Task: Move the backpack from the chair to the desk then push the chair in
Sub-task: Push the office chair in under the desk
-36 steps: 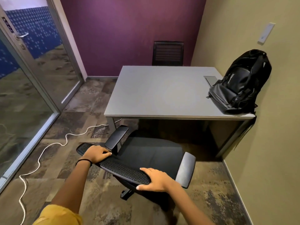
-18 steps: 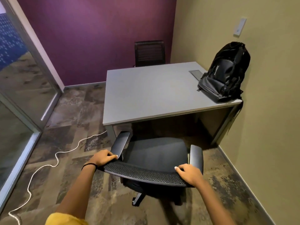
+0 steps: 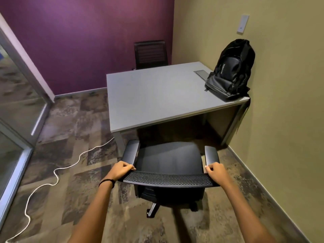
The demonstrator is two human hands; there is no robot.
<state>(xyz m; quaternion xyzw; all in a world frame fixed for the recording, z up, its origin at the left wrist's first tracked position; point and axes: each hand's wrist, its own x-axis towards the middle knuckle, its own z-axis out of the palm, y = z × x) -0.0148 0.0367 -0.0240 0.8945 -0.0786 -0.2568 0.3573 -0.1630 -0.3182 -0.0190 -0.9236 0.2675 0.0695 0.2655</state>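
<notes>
Your left hand [image 3: 121, 171] is closed around the left end of the chair [image 3: 168, 162] backrest's top edge, fingers curled over the mesh rim. A dark band sits on that wrist. Your right hand [image 3: 216, 172] grips the right end of the same edge in the same way, fingers wrapped over the front. Both of your arms reach forward from the bottom of the view, roughly parallel.

The chair faces the bench [image 3: 154, 95], its black seat pointed at the open space beneath the top. Its two grey armrests stand just ahead of your hands, one on each side. The front of the seat is near the bench's front edge, but the seat is not under the top; the chair stands out on the patterned floor [image 3: 73, 172], with one leg of its base showing below the seat.

The backpack [image 3: 231, 69] is on the bench, at the far right corner, upright and leaning against the tan wall [image 3: 280, 102]. Just beside it, toward the back, a small grey panel [image 3: 201, 73] is set in the benchtop. The rest of the grey top is bare.

A second dark chair [image 3: 150, 54] stands behind the bench against the purple wall. A white cable [image 3: 57, 174] snakes across the floor to your left, beside the glass partition [image 3: 15, 106].
</notes>
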